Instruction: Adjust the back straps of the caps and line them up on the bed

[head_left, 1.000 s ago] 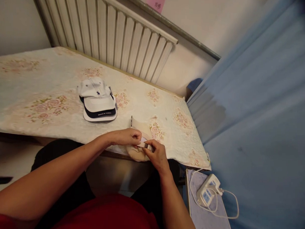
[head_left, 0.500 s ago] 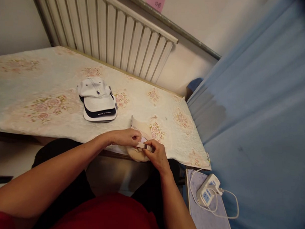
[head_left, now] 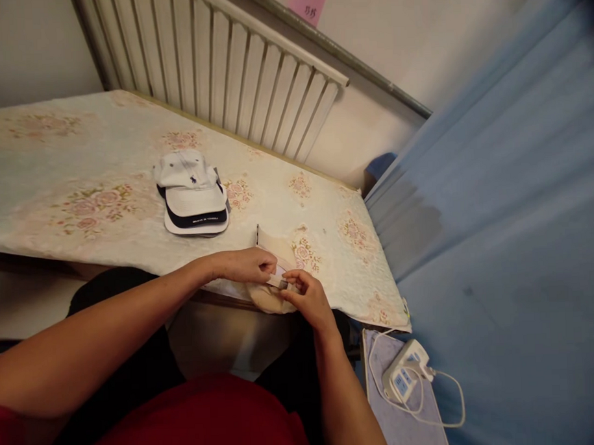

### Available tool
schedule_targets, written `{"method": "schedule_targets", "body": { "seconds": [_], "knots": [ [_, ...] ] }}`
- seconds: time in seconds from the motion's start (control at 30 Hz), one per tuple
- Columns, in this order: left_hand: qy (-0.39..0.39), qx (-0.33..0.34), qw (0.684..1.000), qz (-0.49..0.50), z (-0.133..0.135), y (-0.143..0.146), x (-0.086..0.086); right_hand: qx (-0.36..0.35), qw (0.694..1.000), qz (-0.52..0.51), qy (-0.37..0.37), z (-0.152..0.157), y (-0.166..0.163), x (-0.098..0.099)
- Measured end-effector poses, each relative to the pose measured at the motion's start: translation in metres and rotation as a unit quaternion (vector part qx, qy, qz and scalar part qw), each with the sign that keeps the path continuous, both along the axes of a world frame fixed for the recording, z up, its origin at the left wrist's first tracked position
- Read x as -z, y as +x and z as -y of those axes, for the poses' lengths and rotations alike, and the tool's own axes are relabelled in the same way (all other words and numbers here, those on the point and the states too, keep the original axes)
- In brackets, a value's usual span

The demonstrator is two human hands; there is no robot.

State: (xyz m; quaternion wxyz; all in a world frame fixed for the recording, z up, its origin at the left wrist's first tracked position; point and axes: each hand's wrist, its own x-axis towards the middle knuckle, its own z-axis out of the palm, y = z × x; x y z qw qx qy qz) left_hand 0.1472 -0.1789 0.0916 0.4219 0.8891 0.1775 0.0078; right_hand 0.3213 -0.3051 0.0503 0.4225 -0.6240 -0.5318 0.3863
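Observation:
A beige cap [head_left: 268, 300] lies at the front edge of the flowered table, its inside partly showing and much of it hidden by my hands. A narrow pale strap [head_left: 276, 281] on it runs between them, with a small dark patch near its right end. My left hand [head_left: 250, 265] is closed on the strap's left end. From the right, my right hand [head_left: 312, 300] pinches the other end between thumb and fingertips. Up and to the left, a stack of caps [head_left: 193, 193] has a white one on top with a small dark emblem; no hand touches it.
Flowered cloth covers the table [head_left: 287, 213]. Behind it stands a slatted white radiator [head_left: 233, 75]. A blue curtain [head_left: 495, 196] hangs at the right. Below it, a white power strip [head_left: 405, 371] with a looped cord rests on a small side stand [head_left: 381, 408].
My right fingers have shifted slightly at the strap's end, and its dark patch shows more. My left hand has hardly moved. The view has drifted a little.

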Motion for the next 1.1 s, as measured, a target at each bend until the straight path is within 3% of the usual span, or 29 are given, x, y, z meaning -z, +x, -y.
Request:
{"method": "schedule_targets", "body": {
  "seconds": [0.23,0.6,0.77,0.83,0.9,1.03,1.1],
  "knots": [
    [0.023,0.01,1.0,0.003,0.004,0.002,-0.003,-0.064,0.997,0.036,-0.032,-0.004,0.002,-0.006],
    [0.029,0.021,0.999,0.013,0.004,0.001,-0.005,-0.047,0.999,0.014,-0.01,-0.003,-0.005,-0.004],
    [0.011,-0.005,1.0,0.021,0.004,0.002,-0.008,-0.01,0.998,-0.054,-0.002,-0.005,-0.008,0.007],
    [-0.014,-0.065,0.996,0.061,0.004,0.0,-0.004,0.024,0.994,-0.103,-0.006,-0.006,-0.01,0.013],
    [-0.028,-0.171,0.978,0.12,0.005,-0.004,0.005,0.054,0.986,-0.157,-0.012,-0.007,-0.011,0.018],
    [-0.094,-0.398,0.891,0.195,0.017,-0.018,0.045,0.088,0.961,-0.263,-0.016,-0.009,-0.015,0.02],
    [-0.139,-0.453,0.86,0.19,0.024,-0.024,0.068,0.099,0.95,-0.295,-0.005,-0.015,-0.017,0.017]
  ]
}}
